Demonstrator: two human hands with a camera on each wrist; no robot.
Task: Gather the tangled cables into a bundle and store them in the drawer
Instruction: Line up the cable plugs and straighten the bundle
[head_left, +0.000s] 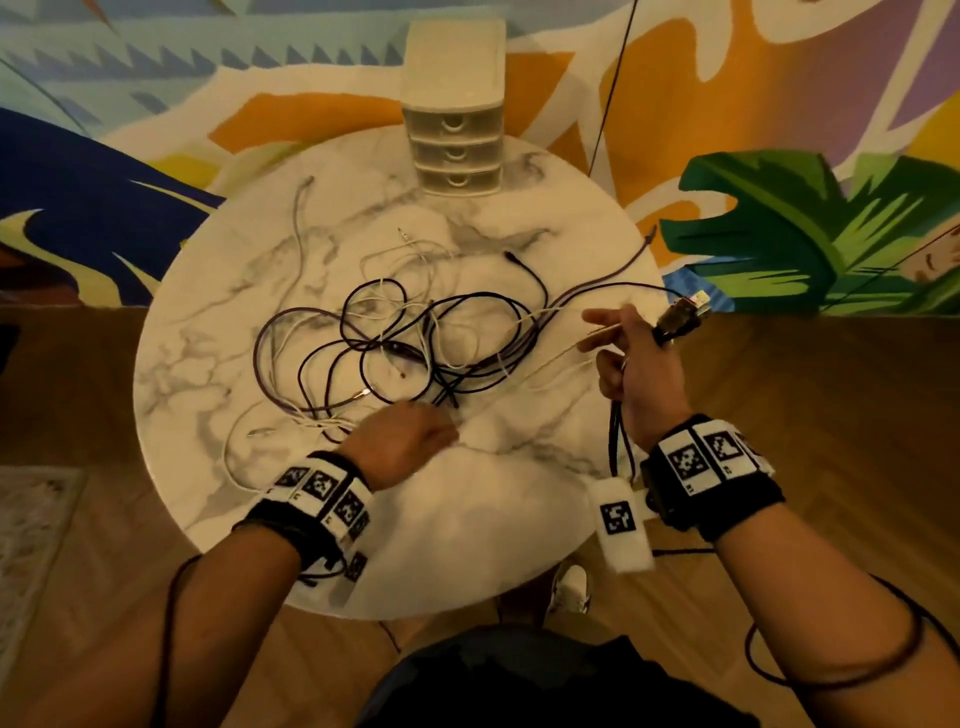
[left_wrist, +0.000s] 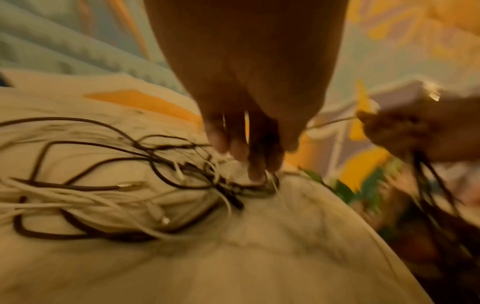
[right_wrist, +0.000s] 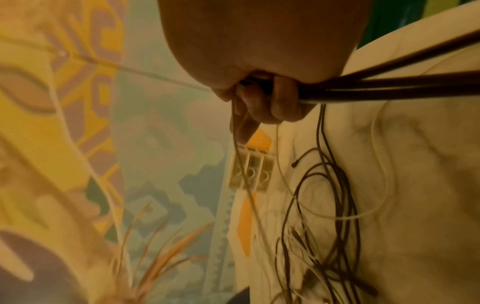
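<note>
A tangle of black and white cables (head_left: 400, 351) lies spread over the middle of a round marble table (head_left: 467, 519). My right hand (head_left: 618, 348) hovers over the table's right edge and grips several cable ends (right_wrist: 389, 90); their plugs (head_left: 685, 312) stick out past it and loops hang below the fist. My left hand (head_left: 447, 428) reaches into the near side of the pile, and its straight fingertips (left_wrist: 255, 170) touch a knot of cables (left_wrist: 155, 160). A small white three-drawer unit (head_left: 457, 150) stands at the far edge with all drawers shut.
A painted mural wall rises behind the table. Wooden floor surrounds it, with a pale rug (head_left: 31, 519) at the left and a shoe (head_left: 571, 587) under the near edge. A thin black cord (head_left: 613, 88) hangs down the wall beside the drawer unit (right_wrist: 252, 172).
</note>
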